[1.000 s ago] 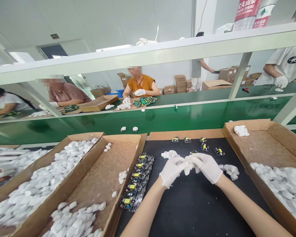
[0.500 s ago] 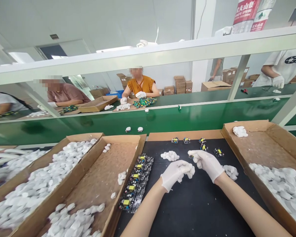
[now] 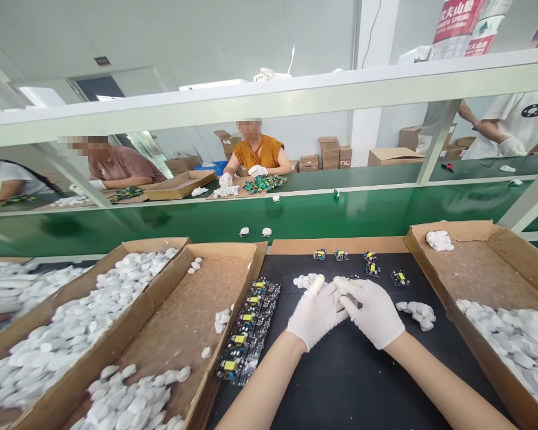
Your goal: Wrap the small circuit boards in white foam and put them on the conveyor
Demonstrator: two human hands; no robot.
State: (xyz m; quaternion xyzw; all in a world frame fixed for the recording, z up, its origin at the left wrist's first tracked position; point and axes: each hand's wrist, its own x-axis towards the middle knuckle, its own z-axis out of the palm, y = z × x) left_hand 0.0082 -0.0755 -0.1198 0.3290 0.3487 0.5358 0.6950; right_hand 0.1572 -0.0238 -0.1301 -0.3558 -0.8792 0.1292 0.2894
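Observation:
My left hand (image 3: 314, 315), in a white glove, is over the middle of the black work surface with its fingers bent inward. The gloved right hand (image 3: 373, 312) meets it there, fingertips touching or nearly so. Both look closed; whatever is between them is hidden by the fingers. Behind the left hand lies a small heap of white lumpy pieces (image 3: 305, 280), and another white clump (image 3: 419, 315) rests right of the right hand. Several small circuit boards with yellow parts, among them one circuit board (image 3: 400, 278), lie beyond the hands. A strip of joined circuit boards (image 3: 247, 319) lies to the left.
Cardboard trays with white pieces flank me, a left tray (image 3: 161, 322) and a right tray (image 3: 475, 263). A green conveyor belt (image 3: 197, 224) runs across ahead, carrying a few small items. Above it spans a white shelf beam (image 3: 269, 98). Co-workers sit and stand on the far side.
My hands have come together, the left turning and rising slightly, the right shifting down. Items on the belt have moved right. At the back right, a person has shifted toward another.

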